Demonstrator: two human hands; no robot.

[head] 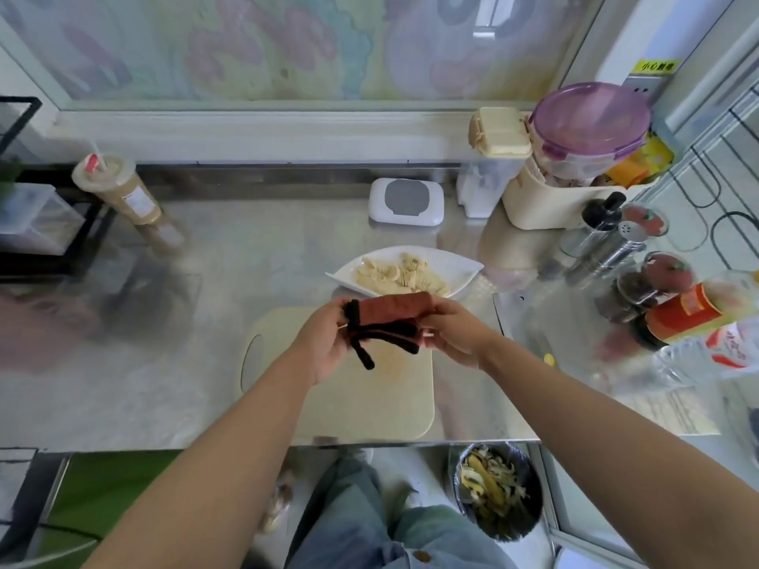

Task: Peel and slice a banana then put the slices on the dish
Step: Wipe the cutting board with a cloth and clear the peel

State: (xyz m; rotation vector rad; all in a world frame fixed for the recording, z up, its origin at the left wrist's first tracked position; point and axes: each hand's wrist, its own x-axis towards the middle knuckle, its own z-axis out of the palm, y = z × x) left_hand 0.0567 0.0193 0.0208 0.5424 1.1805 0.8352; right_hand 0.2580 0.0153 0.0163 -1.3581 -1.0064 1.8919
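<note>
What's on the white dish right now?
Banana slices piled across the dish. Its near edge is covered by the red cloth held by the left hand and right hand, so anything there is hidden.

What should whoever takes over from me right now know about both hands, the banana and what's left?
Left hand: grips the left end of the red-brown cloth.
Right hand: grips its right end, above the cutting board.
Banana slices: piled on the white dish behind the board.
Peels: in the bin below the counter.
Done: peeling, slicing and plating, as far as can be seen.
Left: probably only wiping up and putting the cloth down.
</note>
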